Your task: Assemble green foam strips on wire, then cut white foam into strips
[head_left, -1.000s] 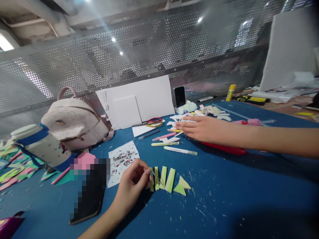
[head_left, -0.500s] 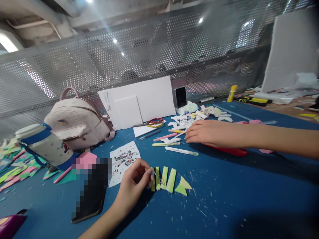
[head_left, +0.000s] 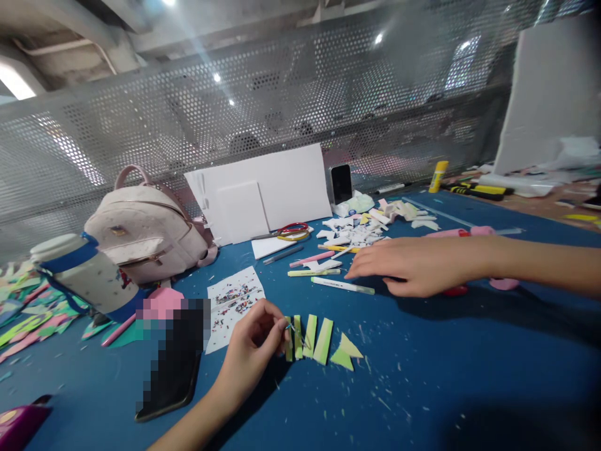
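Note:
My left hand (head_left: 257, 341) is closed in a pinch at the left end of a row of pale green paper strips (head_left: 323, 341). A thin, wire-like loop with a bluish tip shows at its fingertips; its kind is unclear. Two green triangular pieces (head_left: 346, 352) lie to the right of the strips. My right hand (head_left: 408, 266) holds nothing that I can see; its fingers stretch left, palm down. Nearest its fingertips are a white marker with green ends (head_left: 342, 285), a yellow marker (head_left: 313, 272) and an orange pencil (head_left: 345, 248). A red object (head_left: 455, 290) is mostly hidden beneath this hand.
White paper scraps (head_left: 359, 232) are heaped behind my right hand. Scissors (head_left: 286, 232) lie by the white boards (head_left: 291, 181). On the left are a backpack (head_left: 141, 225), a bottle (head_left: 84, 272), a dark phone (head_left: 176, 369) and speckled paper (head_left: 235, 307). A glue stick (head_left: 437, 176) stands at the back right.
My right hand has shifted slightly toward me and lifted off the red object, its thumb now showing below the fingers. My left hand has stayed in place.

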{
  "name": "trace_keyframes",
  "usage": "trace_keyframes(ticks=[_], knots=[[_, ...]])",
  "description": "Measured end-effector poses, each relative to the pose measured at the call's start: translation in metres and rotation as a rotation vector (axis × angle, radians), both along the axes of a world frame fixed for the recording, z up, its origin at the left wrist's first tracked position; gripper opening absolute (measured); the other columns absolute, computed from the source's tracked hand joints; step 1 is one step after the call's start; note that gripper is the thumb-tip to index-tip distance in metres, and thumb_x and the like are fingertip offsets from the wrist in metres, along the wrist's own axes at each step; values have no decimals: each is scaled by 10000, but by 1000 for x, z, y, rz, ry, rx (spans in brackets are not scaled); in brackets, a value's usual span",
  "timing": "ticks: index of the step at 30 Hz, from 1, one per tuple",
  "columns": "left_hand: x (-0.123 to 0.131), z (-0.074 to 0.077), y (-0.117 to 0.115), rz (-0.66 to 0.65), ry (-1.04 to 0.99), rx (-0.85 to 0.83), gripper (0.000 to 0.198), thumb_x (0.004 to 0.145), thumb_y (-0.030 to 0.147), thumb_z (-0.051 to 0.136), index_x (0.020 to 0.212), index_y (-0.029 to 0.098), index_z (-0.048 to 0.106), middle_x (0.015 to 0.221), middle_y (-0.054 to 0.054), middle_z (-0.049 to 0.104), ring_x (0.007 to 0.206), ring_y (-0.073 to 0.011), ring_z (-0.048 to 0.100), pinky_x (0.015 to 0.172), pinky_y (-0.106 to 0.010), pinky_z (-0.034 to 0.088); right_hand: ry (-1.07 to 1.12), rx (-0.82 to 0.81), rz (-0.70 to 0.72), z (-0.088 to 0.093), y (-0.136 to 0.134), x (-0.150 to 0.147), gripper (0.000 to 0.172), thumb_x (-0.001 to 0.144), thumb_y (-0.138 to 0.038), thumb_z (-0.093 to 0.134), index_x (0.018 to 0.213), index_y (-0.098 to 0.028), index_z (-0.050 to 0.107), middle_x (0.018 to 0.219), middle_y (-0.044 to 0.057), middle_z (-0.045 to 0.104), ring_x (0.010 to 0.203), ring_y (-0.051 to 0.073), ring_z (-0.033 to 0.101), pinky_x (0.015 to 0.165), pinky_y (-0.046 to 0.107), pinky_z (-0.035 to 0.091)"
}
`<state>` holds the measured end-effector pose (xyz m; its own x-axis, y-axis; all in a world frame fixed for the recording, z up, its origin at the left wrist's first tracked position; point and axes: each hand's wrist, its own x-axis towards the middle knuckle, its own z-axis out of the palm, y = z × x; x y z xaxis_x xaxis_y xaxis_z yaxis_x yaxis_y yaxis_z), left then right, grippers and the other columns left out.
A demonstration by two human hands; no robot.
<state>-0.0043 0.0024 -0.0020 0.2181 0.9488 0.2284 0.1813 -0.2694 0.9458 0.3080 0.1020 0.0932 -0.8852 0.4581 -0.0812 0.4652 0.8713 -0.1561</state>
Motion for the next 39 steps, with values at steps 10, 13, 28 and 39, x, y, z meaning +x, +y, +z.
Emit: trace_keyframes(ticks=[10, 13, 28, 39], knots=[[-1, -1, 0, -3, -10, -8, 226, 978, 362, 572, 838, 188, 543, 701, 13, 617, 557, -93, 537, 533, -199, 429, 58, -249, -144, -4, -4, -5, 401, 1015, -438, 414, 1222, -260, 707, 1249, 45, 685, 1130, 233, 619, 975, 337, 437], [-1, -2, 0, -3, -10, -6, 219, 978, 354, 572, 839, 187, 545, 703, 10, 621, 552, -94, 535, 531, -203, 427, 129, -262, -146, -11, -1, -4, 373, 1006, -432, 447, 1134, -257, 751, 1164, 27, 726, 1057, 206, 655, 920, 302, 451], [-1, 1, -1, 4, 3, -6, 219, 973, 350, 578, 832, 187, 543, 700, 9, 625, 548, -94, 535, 533, -201, 432, 220, -392, -279, -16, -4, -9, 270, 895, -400, 636, 761, -191, 741, 638, 0, 731, 551, 146, 676, 615, 257, 509], [0, 0, 1, 13, 0, -8, 225, 973, 358, 578, 832, 185, 546, 693, 10, 618, 547, -94, 531, 529, -200, 422, 110, -91, 24, -14, -2, 10, 533, 932, -80, 418, 1374, -333, 576, 1515, -18, 482, 1380, 213, 468, 1100, 347, 426]])
